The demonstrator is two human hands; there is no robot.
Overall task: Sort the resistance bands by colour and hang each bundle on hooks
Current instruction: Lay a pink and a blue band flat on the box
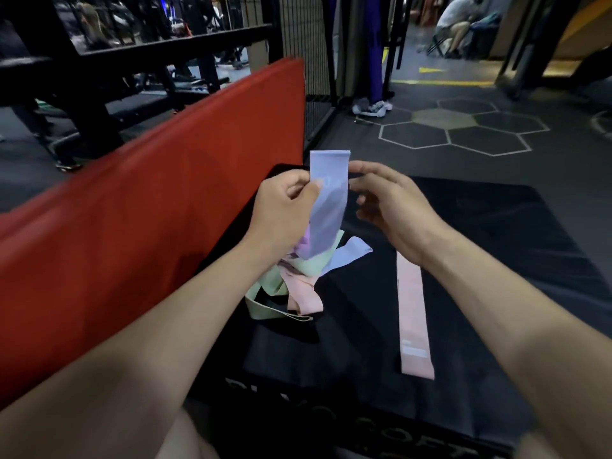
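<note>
— From the head camera, what are your hands doing?

— My left hand [287, 207] pinches a pale lilac-blue flat elastic band [328, 207], held upright. My right hand [387, 207] hovers just beside its other edge, fingers loosely curled; whether they touch it, I cannot tell.

— And the others?

— Below my grip, a tangled heap of green, pink and blue bands [298, 276] lies on the black mat [480, 243]. A long pink flat band [414, 313] lies straight beneath my right wrist.
</note>
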